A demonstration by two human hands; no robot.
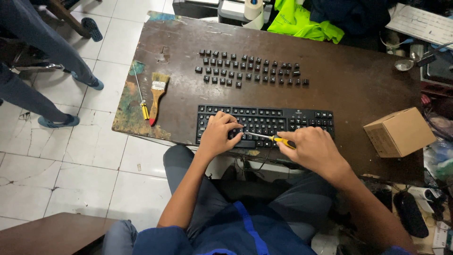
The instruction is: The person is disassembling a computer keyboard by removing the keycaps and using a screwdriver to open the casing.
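A person sits at a worn brown table [358, 85], seen from above. A black keyboard [265, 125] lies at the near edge of the table, right in front of them. The left hand [218, 134] rests on the left half of the keyboard, fingers curled down onto the keys. The right hand [315, 148] is closed around the yellow handle of a small screwdriver [269, 137], whose thin metal shaft points left and meets the keys just beside the left fingertips.

Farther back on the table, loose black keycaps [250, 68] are laid out in rows, well apart from the keyboard. Near the table's left edge lie a paintbrush [157, 94] with a red handle tip and, just beside it, a second thin screwdriver [140, 97] with a yellow handle. A small cardboard box [399, 132] sits at the right. A bright green cloth [302, 21] is bunched at the far edge. Another person's legs [45, 56] stand on the white tiled floor to the left.
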